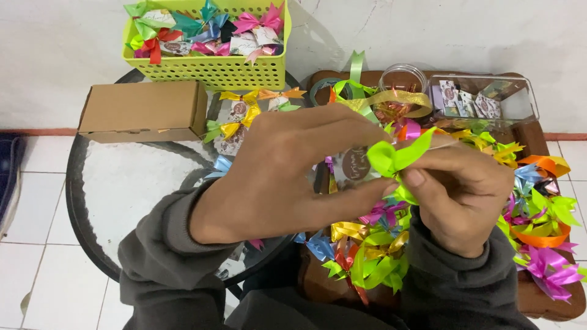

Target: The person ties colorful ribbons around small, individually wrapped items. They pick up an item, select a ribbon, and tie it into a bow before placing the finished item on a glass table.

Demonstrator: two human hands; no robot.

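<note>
- Green ribbon bow point(391, 157): pinched by right hand point(465, 195) fingertips.
- Left hand point(287, 177): closed around small tagged packet point(356, 165), beside the bow.
- Ribbon pile point(538, 208): on desk point(122, 183), right side.

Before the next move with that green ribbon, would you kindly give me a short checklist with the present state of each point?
1. Lime green ribbon bow pinched by both hands: ok.
2. Left hand supports the small packet with the round brown label: ok.
3. Right hand fingertips on the bow's knot: ok.
4. Bow fully tied: cannot tell, fingers hide the knot.
5. Spare ribbon bows within reach on the wooden tray: ok.
6. Room in the yellow-green basket for another piece: cannot tell.
</note>
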